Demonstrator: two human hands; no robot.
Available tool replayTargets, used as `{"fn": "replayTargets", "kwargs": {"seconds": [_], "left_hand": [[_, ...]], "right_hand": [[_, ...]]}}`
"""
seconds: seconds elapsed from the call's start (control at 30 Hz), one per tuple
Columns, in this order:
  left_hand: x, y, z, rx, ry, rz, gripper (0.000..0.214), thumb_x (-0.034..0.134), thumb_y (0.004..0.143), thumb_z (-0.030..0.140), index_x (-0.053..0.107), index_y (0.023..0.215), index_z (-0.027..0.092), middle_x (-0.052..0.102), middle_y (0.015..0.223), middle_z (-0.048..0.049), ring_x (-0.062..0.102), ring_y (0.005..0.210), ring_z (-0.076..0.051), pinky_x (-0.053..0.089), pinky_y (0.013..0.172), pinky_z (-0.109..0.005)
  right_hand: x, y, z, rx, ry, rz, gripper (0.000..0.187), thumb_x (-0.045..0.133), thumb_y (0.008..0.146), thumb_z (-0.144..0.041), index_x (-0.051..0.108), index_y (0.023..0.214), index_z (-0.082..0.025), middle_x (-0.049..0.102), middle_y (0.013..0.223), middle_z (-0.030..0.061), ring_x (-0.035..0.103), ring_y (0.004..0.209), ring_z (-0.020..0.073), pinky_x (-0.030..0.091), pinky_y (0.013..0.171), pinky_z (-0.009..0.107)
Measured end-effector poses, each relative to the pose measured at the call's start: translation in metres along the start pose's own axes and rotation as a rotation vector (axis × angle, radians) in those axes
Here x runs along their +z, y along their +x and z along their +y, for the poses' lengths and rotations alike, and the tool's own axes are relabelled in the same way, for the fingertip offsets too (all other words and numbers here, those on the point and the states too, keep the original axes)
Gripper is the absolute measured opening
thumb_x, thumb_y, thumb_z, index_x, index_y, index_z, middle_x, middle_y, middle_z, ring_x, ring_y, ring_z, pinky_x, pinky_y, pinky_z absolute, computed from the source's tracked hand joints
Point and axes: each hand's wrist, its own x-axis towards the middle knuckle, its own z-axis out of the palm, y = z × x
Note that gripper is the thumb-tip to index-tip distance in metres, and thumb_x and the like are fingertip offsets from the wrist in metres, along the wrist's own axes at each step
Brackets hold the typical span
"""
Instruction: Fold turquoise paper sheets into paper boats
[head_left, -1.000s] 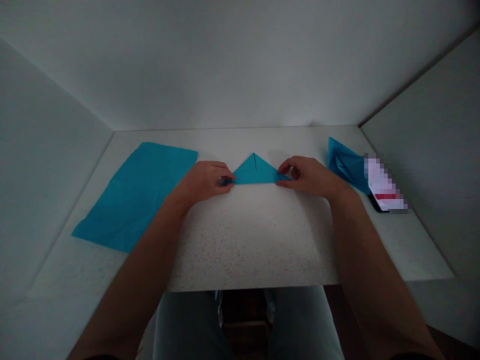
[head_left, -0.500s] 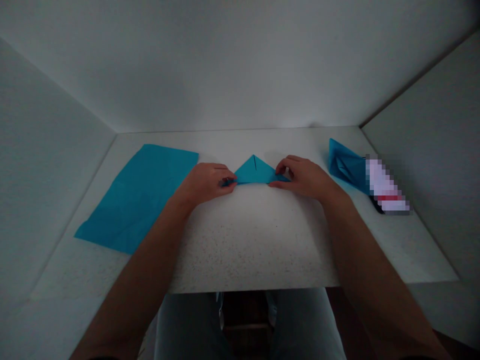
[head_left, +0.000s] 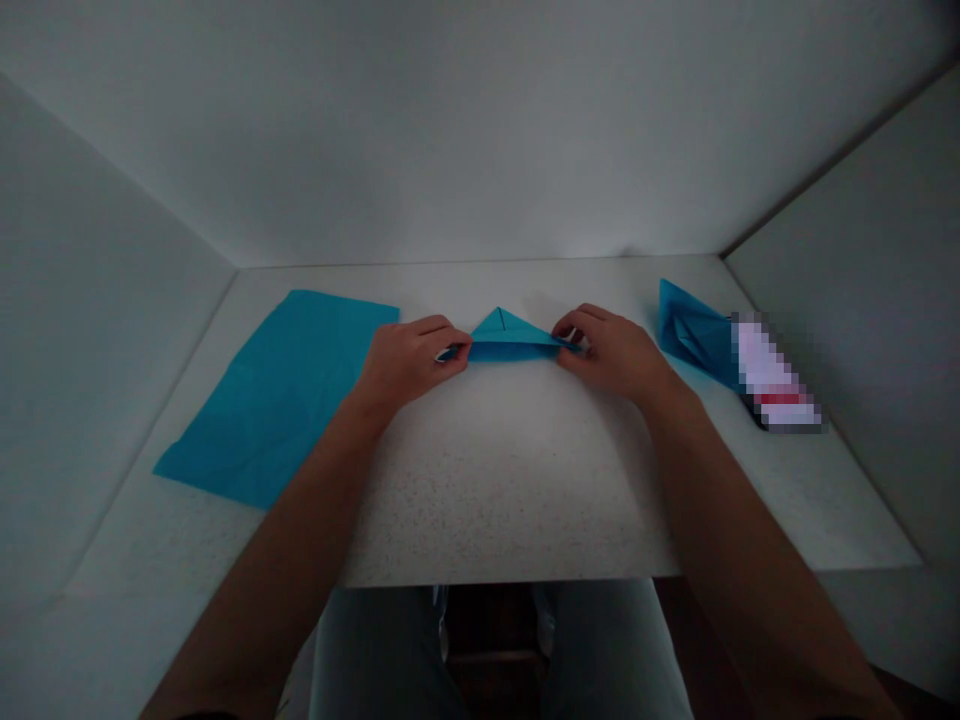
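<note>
1. The left hand (head_left: 409,365) pinches the left end of the folded blue paper (head_left: 504,333);
2. the right hand (head_left: 611,352) pinches its right end;
3. the paper spans between them over the white table (head_left: 517,500), peak pointing away, near edge parted;
4. outward, a blue sheet (head_left: 270,395) lies left; another folded piece (head_left: 697,338) right.

Enclosed desk-type spot, home vs. office unclear: speckled white table (head_left: 480,450) boxed in w/ plain pale walls (head_left: 480,130) at L, R & back.
</note>
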Motion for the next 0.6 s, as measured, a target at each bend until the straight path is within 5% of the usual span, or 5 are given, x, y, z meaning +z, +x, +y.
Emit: {"fn": "replayTargets", "kwargs": {"seconds": [0.13, 0.33, 0.6], "left_hand": [[0.0, 0.0, 0.0, -0.066, -0.04, 0.024, 0.015, 0.07, 0.103, 0.024, 0.085, 0.102, 0.021, 0.086, 0.099, -0.0046, 0.075, 0.073, -0.014, 0.048, 0.062, -0.025], [0.003, 0.001, 0.001, -0.241, -0.091, 0.047, 0.016, 0.079, 0.095, 0.021, 0.084, 0.11, 0.021, 0.083, 0.099, -0.0041, 0.072, 0.067, -0.012, 0.05, 0.065, -0.025], [0.008, 0.004, 0.009, -0.376, -0.071, 0.075, 0.015, 0.086, 0.093, 0.033, 0.077, 0.089, 0.022, 0.08, 0.084, -0.0029, 0.071, 0.07, -0.017, 0.05, 0.068, -0.029]], "right_hand": [[0.004, 0.003, 0.001, 0.015, 0.082, 0.158, 0.013, 0.069, 0.093, -0.023, 0.075, 0.104, -0.024, 0.078, 0.108, 0.0089, 0.074, 0.083, 0.0239, 0.056, 0.071, 0.037], [0.007, 0.004, -0.016, -0.092, 0.233, 0.567, 0.01, 0.069, 0.098, -0.021, 0.076, 0.104, -0.024, 0.077, 0.1, 0.0077, 0.072, 0.08, 0.0216, 0.063, 0.062, 0.035], [0.012, 0.001, -0.042, -0.299, 0.244, 0.672, 0.002, 0.073, 0.104, -0.026, 0.076, 0.104, -0.026, 0.077, 0.092, 0.0031, 0.073, 0.079, 0.0191, 0.067, 0.059, 0.031]]}}
